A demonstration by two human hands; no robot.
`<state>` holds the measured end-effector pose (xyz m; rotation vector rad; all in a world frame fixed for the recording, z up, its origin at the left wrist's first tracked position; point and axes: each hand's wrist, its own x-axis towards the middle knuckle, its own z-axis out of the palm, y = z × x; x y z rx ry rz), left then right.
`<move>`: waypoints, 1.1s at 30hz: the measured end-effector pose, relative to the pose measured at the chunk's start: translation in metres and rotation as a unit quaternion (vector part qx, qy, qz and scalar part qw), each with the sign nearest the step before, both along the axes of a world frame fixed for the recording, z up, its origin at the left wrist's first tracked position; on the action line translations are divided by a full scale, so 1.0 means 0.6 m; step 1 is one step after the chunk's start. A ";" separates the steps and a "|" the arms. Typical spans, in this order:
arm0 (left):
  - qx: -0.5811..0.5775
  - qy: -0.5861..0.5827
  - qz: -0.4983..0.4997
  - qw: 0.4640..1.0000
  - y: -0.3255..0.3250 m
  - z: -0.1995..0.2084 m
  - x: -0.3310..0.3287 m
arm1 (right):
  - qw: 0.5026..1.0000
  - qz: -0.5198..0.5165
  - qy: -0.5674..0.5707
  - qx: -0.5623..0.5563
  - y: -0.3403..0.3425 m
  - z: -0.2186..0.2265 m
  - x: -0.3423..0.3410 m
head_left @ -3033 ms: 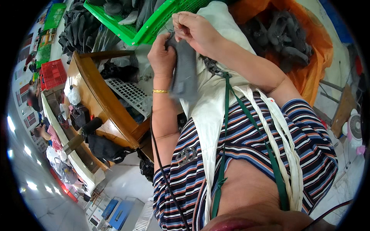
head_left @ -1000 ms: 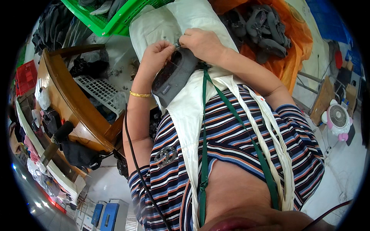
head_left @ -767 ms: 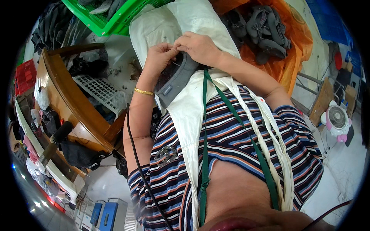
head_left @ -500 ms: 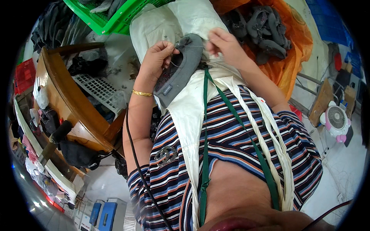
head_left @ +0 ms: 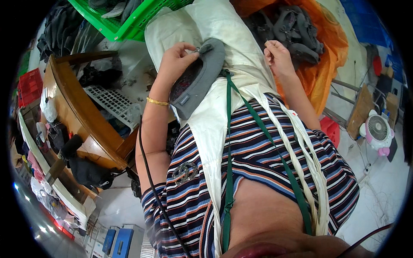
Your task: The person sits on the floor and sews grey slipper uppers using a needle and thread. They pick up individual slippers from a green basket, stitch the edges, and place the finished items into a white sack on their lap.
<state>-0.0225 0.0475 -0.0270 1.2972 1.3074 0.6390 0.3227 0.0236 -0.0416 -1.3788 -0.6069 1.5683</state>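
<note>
A grey fabric slip-on shoe [head_left: 206, 77] lies across my lap, its opening facing left and a small grey bow at its far end. My left hand [head_left: 177, 62] pinches the shoe's edge by the bow, thumb and fingers closed on it. Off to the right, above the apron-covered thigh, my right hand [head_left: 278, 56] is closed, with a thin needle tip showing above its fingers. A fine thread [head_left: 245, 53] runs taut from the shoe's far end across to that hand. Beneath the shoe spreads a cream apron [head_left: 206, 124].
Beyond my right hand an orange sack [head_left: 333, 56] holds several grey shoes [head_left: 297, 32]. A green crate [head_left: 129, 28] stands at the far left. Left of me are a curved wooden stool [head_left: 79, 112] and a white plastic basket [head_left: 112, 105]. A small fan [head_left: 378, 129] sits far right.
My right hand has moved away to the right from beside the shoe, drawing the thread out long. My left hand stays on the shoe with its fingers shifted slightly.
</note>
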 end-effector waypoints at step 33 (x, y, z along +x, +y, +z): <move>-0.227 -0.221 0.040 0.948 0.029 0.023 0.011 | 0.778 0.584 0.142 0.183 0.025 0.257 -0.074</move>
